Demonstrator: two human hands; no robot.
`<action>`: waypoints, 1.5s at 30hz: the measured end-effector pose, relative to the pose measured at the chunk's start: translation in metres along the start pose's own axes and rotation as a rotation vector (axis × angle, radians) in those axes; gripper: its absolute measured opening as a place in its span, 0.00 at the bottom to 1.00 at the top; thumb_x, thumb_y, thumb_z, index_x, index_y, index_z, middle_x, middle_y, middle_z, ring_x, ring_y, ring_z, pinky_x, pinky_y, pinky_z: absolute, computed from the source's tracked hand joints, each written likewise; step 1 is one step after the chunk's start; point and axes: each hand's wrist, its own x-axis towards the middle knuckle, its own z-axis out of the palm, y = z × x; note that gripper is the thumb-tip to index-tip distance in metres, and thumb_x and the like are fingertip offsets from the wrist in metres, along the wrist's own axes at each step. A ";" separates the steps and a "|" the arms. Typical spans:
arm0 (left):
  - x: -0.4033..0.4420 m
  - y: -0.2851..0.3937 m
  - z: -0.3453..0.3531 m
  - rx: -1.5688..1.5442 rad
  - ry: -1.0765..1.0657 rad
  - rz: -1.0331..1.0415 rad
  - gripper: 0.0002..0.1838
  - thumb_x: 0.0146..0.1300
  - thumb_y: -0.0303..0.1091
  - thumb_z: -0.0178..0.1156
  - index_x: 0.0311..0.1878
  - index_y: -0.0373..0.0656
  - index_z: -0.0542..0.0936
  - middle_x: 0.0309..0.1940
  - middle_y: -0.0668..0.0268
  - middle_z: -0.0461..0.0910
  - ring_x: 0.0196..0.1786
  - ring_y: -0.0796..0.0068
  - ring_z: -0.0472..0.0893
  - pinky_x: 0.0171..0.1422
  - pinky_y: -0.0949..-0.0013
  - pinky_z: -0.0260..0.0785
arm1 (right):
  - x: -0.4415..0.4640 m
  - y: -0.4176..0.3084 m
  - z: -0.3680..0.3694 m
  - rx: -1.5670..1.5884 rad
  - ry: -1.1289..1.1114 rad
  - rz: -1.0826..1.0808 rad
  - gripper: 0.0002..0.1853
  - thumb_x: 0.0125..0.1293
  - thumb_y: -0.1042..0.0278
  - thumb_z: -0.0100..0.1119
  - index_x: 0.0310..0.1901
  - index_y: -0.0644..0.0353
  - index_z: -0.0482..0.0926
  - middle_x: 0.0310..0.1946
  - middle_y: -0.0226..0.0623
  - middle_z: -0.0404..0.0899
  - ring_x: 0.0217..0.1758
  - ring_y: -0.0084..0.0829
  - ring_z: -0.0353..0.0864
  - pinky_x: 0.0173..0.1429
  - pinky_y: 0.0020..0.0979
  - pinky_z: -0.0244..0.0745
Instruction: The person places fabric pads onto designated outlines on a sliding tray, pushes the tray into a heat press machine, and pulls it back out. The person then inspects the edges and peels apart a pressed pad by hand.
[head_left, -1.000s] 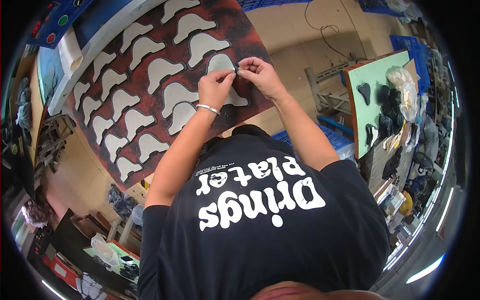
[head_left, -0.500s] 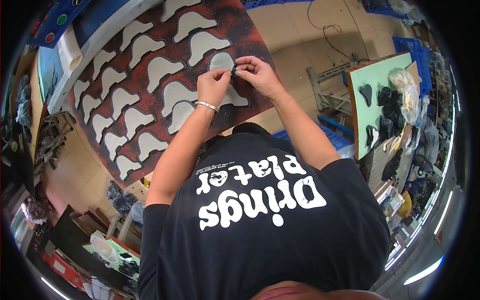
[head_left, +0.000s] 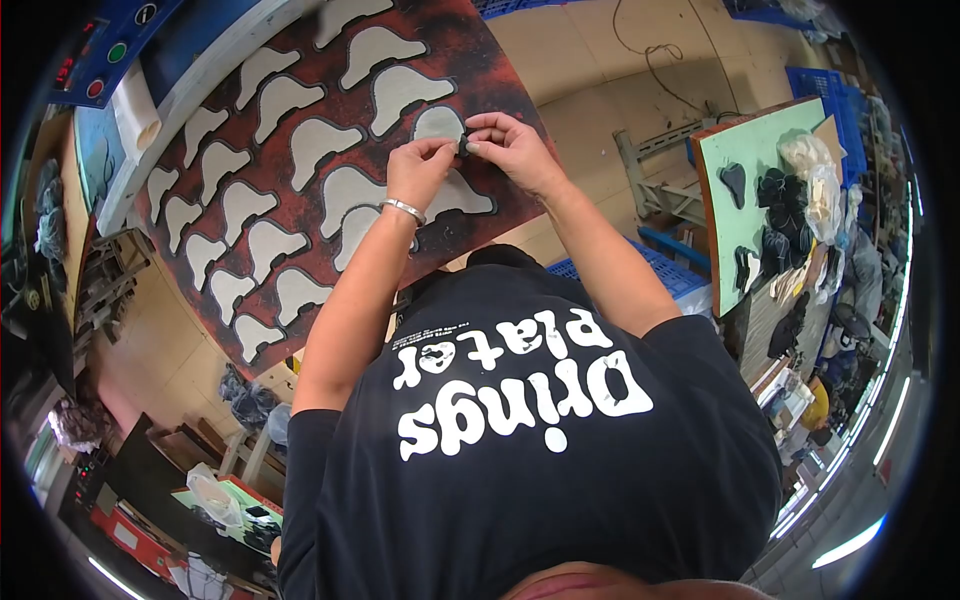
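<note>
My left hand (head_left: 420,168), with a bracelet at its wrist, is closed in a pinch at the right side of the red board (head_left: 285,215). Facing it, my right hand (head_left: 518,152) pinches a small dark piece (head_left: 463,147) between thumb and fingers. The left fingertips meet this same piece; its exact shape is too small to make out. Just behind the fingers lies a grey, dark-edged saddle-shaped cutout (head_left: 437,123). Another grey cutout (head_left: 465,195) lies below the hands, partly covered by them.
Several similar grey cutouts (head_left: 325,145) lie in rows on the board. A machine panel with buttons (head_left: 117,52) stands at upper left. To the right, a pale green board (head_left: 720,165) bears black pieces and plastic bags. A blue crate (head_left: 665,280) is beside my right arm.
The view has shifted slightly, and both hands sit a little farther left in it. The pinch on the small dark piece looks much the same.
</note>
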 end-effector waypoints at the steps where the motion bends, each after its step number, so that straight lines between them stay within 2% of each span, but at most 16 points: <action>1: 0.001 -0.001 -0.001 0.007 -0.007 -0.005 0.12 0.61 0.33 0.61 0.41 0.34 0.85 0.30 0.63 0.85 0.31 0.81 0.81 0.36 0.77 0.71 | 0.000 0.001 0.000 0.003 -0.004 -0.001 0.18 0.62 0.74 0.62 0.54 0.64 0.75 0.40 0.31 0.81 0.45 0.19 0.79 0.54 0.22 0.74; 4: 0.004 -0.005 -0.002 0.041 -0.023 0.018 0.12 0.61 0.33 0.61 0.40 0.34 0.85 0.29 0.64 0.84 0.31 0.81 0.80 0.36 0.77 0.71 | -0.001 0.005 -0.002 0.033 -0.005 0.008 0.18 0.62 0.74 0.62 0.54 0.64 0.75 0.40 0.31 0.81 0.45 0.19 0.79 0.53 0.22 0.74; 8: 0.005 -0.003 -0.002 -0.037 -0.048 -0.062 0.12 0.62 0.34 0.61 0.39 0.33 0.84 0.28 0.65 0.84 0.30 0.81 0.79 0.35 0.76 0.70 | -0.002 0.003 -0.002 0.080 0.000 0.042 0.18 0.62 0.74 0.63 0.53 0.64 0.75 0.39 0.31 0.81 0.44 0.19 0.79 0.51 0.22 0.75; 11: 0.007 -0.007 0.001 -0.021 -0.039 -0.051 0.12 0.62 0.34 0.61 0.40 0.34 0.84 0.28 0.66 0.84 0.29 0.80 0.79 0.34 0.76 0.70 | -0.004 -0.002 0.004 0.013 0.089 0.081 0.17 0.62 0.72 0.64 0.52 0.65 0.77 0.39 0.31 0.81 0.42 0.19 0.79 0.47 0.22 0.76; 16: 0.007 -0.013 0.006 0.107 0.004 0.033 0.12 0.60 0.35 0.62 0.39 0.35 0.85 0.27 0.66 0.84 0.29 0.80 0.79 0.34 0.75 0.71 | 0.000 0.008 0.002 -0.132 0.149 -0.022 0.16 0.60 0.70 0.66 0.49 0.66 0.79 0.38 0.31 0.81 0.39 0.18 0.79 0.46 0.21 0.76; 19: 0.006 -0.013 0.006 0.192 -0.020 0.035 0.12 0.61 0.34 0.61 0.40 0.34 0.84 0.29 0.68 0.83 0.30 0.84 0.79 0.33 0.78 0.69 | 0.001 0.011 0.001 -0.165 0.162 -0.037 0.16 0.60 0.71 0.65 0.49 0.67 0.79 0.37 0.31 0.82 0.39 0.18 0.79 0.46 0.21 0.76; 22: 0.002 -0.006 0.008 0.164 -0.006 0.045 0.13 0.58 0.37 0.64 0.38 0.35 0.85 0.26 0.64 0.84 0.27 0.80 0.80 0.32 0.74 0.71 | -0.001 0.010 0.001 -0.172 0.167 -0.041 0.15 0.60 0.73 0.65 0.49 0.67 0.79 0.37 0.31 0.82 0.38 0.17 0.79 0.46 0.21 0.75; 28: 0.000 0.001 0.009 0.221 0.019 0.079 0.12 0.56 0.36 0.64 0.36 0.35 0.85 0.23 0.63 0.84 0.25 0.79 0.80 0.31 0.73 0.71 | -0.004 0.006 0.001 -0.189 0.163 -0.044 0.15 0.61 0.74 0.63 0.49 0.68 0.79 0.38 0.32 0.82 0.40 0.18 0.80 0.46 0.21 0.76; 32: 0.003 0.001 0.009 0.295 0.012 0.074 0.12 0.59 0.35 0.63 0.37 0.33 0.85 0.25 0.68 0.83 0.28 0.84 0.78 0.33 0.77 0.69 | -0.003 0.008 0.001 -0.209 0.162 -0.060 0.15 0.60 0.75 0.63 0.48 0.68 0.79 0.37 0.33 0.83 0.40 0.18 0.81 0.46 0.21 0.76; 45: 0.011 -0.013 0.009 0.232 0.019 0.064 0.11 0.61 0.32 0.61 0.38 0.33 0.84 0.28 0.67 0.83 0.29 0.82 0.79 0.34 0.76 0.71 | 0.000 0.012 0.000 -0.035 0.165 0.011 0.14 0.61 0.75 0.63 0.49 0.68 0.78 0.35 0.33 0.84 0.38 0.18 0.80 0.43 0.21 0.75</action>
